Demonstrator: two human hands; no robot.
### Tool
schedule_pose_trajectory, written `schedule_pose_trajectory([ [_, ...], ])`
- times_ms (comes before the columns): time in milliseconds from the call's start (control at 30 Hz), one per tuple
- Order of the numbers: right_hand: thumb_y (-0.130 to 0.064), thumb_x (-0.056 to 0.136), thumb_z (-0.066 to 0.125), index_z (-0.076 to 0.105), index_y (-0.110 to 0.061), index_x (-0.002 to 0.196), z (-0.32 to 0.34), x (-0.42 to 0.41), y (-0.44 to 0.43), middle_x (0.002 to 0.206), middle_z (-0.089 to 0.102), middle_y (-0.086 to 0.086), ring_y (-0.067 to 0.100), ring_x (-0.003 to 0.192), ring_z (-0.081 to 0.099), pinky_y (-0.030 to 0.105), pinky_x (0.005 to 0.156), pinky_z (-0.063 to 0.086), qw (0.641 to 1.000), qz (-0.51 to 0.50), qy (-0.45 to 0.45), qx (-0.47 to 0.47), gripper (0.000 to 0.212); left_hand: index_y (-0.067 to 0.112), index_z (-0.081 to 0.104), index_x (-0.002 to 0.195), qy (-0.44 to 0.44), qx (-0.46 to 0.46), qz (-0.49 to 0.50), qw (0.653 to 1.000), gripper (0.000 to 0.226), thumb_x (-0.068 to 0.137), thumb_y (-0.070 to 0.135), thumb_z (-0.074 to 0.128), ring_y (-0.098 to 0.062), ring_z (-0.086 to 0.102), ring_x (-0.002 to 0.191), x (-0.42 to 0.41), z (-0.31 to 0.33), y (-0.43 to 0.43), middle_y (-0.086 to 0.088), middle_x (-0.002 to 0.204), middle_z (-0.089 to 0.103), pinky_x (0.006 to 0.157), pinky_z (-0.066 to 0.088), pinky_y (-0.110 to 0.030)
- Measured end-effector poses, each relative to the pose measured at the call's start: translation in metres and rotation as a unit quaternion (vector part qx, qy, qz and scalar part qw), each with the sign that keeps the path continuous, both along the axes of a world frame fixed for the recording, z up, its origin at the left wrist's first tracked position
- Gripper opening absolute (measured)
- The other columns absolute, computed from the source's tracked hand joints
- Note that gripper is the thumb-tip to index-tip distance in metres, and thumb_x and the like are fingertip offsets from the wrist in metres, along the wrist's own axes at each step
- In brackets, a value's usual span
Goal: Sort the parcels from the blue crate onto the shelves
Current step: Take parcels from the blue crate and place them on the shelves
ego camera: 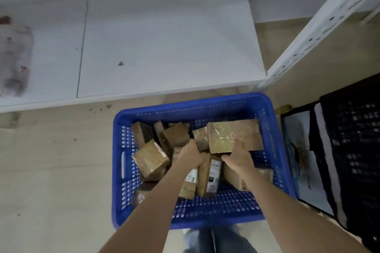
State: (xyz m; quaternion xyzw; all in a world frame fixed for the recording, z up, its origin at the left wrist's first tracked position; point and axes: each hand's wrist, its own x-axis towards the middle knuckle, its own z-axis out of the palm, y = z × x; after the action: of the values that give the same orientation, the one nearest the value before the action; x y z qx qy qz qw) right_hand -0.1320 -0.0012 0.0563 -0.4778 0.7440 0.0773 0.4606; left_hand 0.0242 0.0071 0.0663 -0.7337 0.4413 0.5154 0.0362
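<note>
The blue crate stands on the floor in front of me, holding several brown taped cardboard parcels. Both my arms reach down into it. My right hand grips the near edge of a large flat parcel that is tilted up at the crate's far right. My left hand closes on the edge of a smaller brown parcel beside it. A square box lies at the left, and labelled paper parcels lie under my wrists. The low white shelf stretches just beyond the crate.
A plastic-wrapped parcel lies on the shelf's far left. A white perforated shelf upright rises at the right. A black crate and a dark-framed flat bag sit on the floor right of the blue crate. Tan floor lies to the left.
</note>
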Motion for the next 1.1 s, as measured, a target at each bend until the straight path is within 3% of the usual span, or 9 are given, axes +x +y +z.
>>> schedule_pose_trajectory([
  [133,-0.028,0.082,0.07,0.024,-0.016,0.146,-0.065,-0.022,-0.023,0.148,0.028,0.011,0.032,0.132,0.036,0.04,0.103,0.038,0.997,-0.031,0.052,-0.036,0.08,0.007,0.024,0.145,0.04,0.015,0.042,0.998,0.072,0.088,0.026,0.063,-0.026,0.048,0.124,-0.02,-0.07,-0.016,-0.01,0.138,0.048,0.092,0.043,-0.026],
  [267,-0.039,0.083,0.07,0.026,-0.011,0.144,-0.113,-0.048,-0.051,0.148,0.025,0.015,0.035,0.135,0.029,0.045,0.105,0.035,0.986,-0.036,0.121,-0.113,0.079,0.006,0.012,0.15,0.062,0.025,0.08,0.995,0.083,0.089,0.029,0.063,-0.028,0.042,0.129,-0.036,-0.123,-0.039,-0.012,0.147,0.036,0.092,0.042,-0.029],
  [467,-0.035,0.081,0.07,0.01,-0.014,0.15,-0.161,-0.064,-0.072,0.151,0.021,0.021,0.04,0.138,0.024,0.049,0.112,0.028,0.986,-0.091,0.097,-0.101,0.094,0.014,0.016,0.15,0.103,0.028,0.14,0.984,0.081,0.087,0.036,0.063,-0.028,0.045,0.128,-0.043,-0.17,-0.057,-0.008,0.144,0.041,0.105,0.042,-0.041],
  [667,-0.052,0.078,0.07,0.015,-0.009,0.149,-0.163,-0.066,-0.078,0.15,0.022,0.023,0.041,0.136,0.026,0.045,0.112,0.024,0.988,-0.126,0.072,-0.05,0.099,0.014,0.027,0.146,0.112,0.021,0.207,0.972,0.078,0.083,0.035,0.068,-0.026,0.051,0.121,-0.027,-0.179,-0.055,-0.006,0.136,0.049,0.102,0.044,-0.041],
  [767,-0.06,0.075,0.069,0.027,-0.013,0.148,-0.156,-0.056,-0.072,0.15,0.023,0.017,0.037,0.134,0.03,0.045,0.112,0.029,0.98,-0.193,-0.02,-0.03,0.096,0.014,0.03,0.145,0.106,-0.002,0.284,0.953,0.09,0.073,0.052,0.068,-0.025,0.055,0.115,-0.009,-0.161,-0.048,-0.006,0.132,0.052,0.099,0.046,-0.043],
  [833,-0.063,0.074,0.067,0.033,-0.012,0.146,-0.138,-0.04,-0.064,0.147,0.033,0.016,0.035,0.129,0.038,0.044,0.107,0.035,0.961,-0.262,-0.073,-0.047,0.095,0.017,0.029,0.146,0.107,-0.012,0.329,0.938,0.106,0.061,0.071,0.064,-0.029,0.05,0.122,0.004,-0.139,-0.041,-0.008,0.141,0.044,0.104,0.041,-0.048],
  [967,-0.063,0.074,0.068,0.036,-0.012,0.144,-0.071,-0.002,-0.06,0.141,0.046,0.009,0.031,0.127,0.044,0.051,0.106,0.037,0.9,-0.391,-0.187,-0.055,0.093,0.022,0.022,0.15,0.079,-0.037,0.392,0.916,0.091,0.079,0.07,0.052,-0.036,0.031,0.136,0.034,-0.064,-0.035,-0.011,0.155,0.018,0.111,0.026,-0.051],
  [1100,-0.055,0.082,0.065,0.044,-0.014,0.135,0.014,0.025,-0.059,0.127,0.049,0.002,0.031,0.121,0.046,0.056,0.098,0.045,0.87,-0.433,-0.23,-0.049,0.07,0.027,0.043,0.13,0.088,-0.084,0.451,0.884,0.077,0.07,0.074,0.054,-0.028,0.049,0.117,0.072,0.027,-0.03,-0.007,0.135,0.045,0.104,0.038,-0.052],
])
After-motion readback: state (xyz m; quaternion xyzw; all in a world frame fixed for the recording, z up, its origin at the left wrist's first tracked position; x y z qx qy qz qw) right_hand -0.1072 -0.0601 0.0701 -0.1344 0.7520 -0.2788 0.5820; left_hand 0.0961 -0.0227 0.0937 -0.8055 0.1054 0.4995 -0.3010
